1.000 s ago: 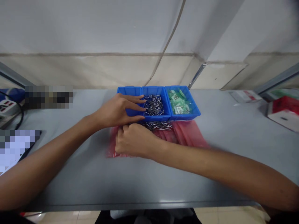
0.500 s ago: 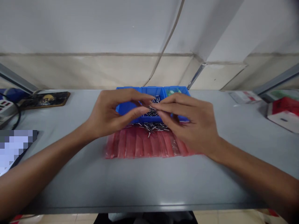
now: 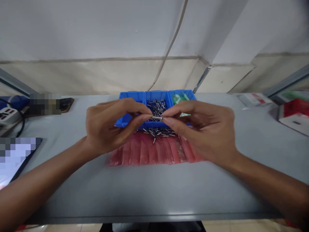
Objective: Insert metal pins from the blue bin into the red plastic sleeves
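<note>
Between the fingertips of both hands, a short silvery metal pin (image 3: 156, 118) is stretched crosswise. My left hand (image 3: 108, 124) pinches its left end between thumb and forefinger. At the right end, the thumb and forefinger of my right hand (image 3: 205, 127) are closed on the same pin. Just behind the fingers stand joined blue bins (image 3: 131, 94); the middle one has many small metal pins (image 3: 155, 104) in it. More loose pins (image 3: 154, 132) lie in front of the bins, on a row of pink plastic bags (image 3: 145, 154).
Green-and-clear packets (image 3: 181, 97) fill the right bin. On the grey table (image 3: 154, 190), a lit phone-like screen (image 3: 16, 158) and a power strip (image 3: 9, 116) are at left. A red-and-white box (image 3: 295, 114) and a flat white box (image 3: 254, 99) are at right.
My hands have drawn slightly apart and sit a little lower. The pin between the fingertips now shows clearly, and more of the bins is visible.
</note>
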### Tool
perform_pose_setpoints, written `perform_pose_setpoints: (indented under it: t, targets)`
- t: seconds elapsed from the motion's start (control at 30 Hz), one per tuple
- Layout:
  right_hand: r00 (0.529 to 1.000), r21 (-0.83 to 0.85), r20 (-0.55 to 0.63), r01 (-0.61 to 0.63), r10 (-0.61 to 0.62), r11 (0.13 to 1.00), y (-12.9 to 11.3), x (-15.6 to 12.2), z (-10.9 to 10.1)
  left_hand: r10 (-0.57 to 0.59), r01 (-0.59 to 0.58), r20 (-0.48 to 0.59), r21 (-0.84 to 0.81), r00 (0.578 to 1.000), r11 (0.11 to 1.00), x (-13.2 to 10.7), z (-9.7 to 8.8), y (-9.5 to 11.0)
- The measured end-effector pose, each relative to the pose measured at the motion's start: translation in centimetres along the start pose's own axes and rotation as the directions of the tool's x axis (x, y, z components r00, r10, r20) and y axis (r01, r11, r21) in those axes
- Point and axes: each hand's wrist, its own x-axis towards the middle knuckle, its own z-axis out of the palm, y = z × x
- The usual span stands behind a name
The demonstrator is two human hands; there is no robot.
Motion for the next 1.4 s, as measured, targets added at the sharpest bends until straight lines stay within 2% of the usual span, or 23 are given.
perform_pose_setpoints:
  t: [0.1,0.23,0.43,0.63,0.83,1.0,1.4]
  targets:
    - [0.999,-0.008,-0.023,-0.028,0.027,1.0,-0.1,-0.4,0.0,-0.009,0.011,0.021,-0.07,1.0,0.997,-0.2,0.1,0.0]
    - [1.0,-0.035,-0.017,0.002,-0.003,0.999,-0.2,-0.7,-0.1,0.078,-0.079,0.053,0.013,0.996,0.997,0.0,0.3,0.1]
    - [0.995,0.094,-0.047,-0.083,0.087,0.992,0.1,-0.9,0.0,0.113,-0.113,-0.027,-0.015,0.993,0.993,-0.2,0.8,-0.7]
    - [0.986,0.201,-0.053,-0.147,0.161,0.968,0.2,-0.6,0.2,0.098,-0.097,-0.029,0.007,0.995,0.995,-0.6,0.7,-0.9]
    - [0.985,0.222,-0.058,-0.148,0.165,0.964,0.5,-0.4,0.3,0.052,-0.047,-0.04,0.108,0.998,0.993,-1.0,0.8,-0.8]
    - [0.987,0.208,-0.05,-0.137,0.151,0.968,0.7,-0.5,0.4,0.115,-0.099,-0.087,0.169,0.989,0.981,-0.7,0.9,-0.8]
    - [0.99,0.271,0.03,-0.138,0.135,0.953,1.5,-0.7,0.6,0.131,-0.133,0.032,0.103,0.991,0.986,-0.9,1.2,-1.0]
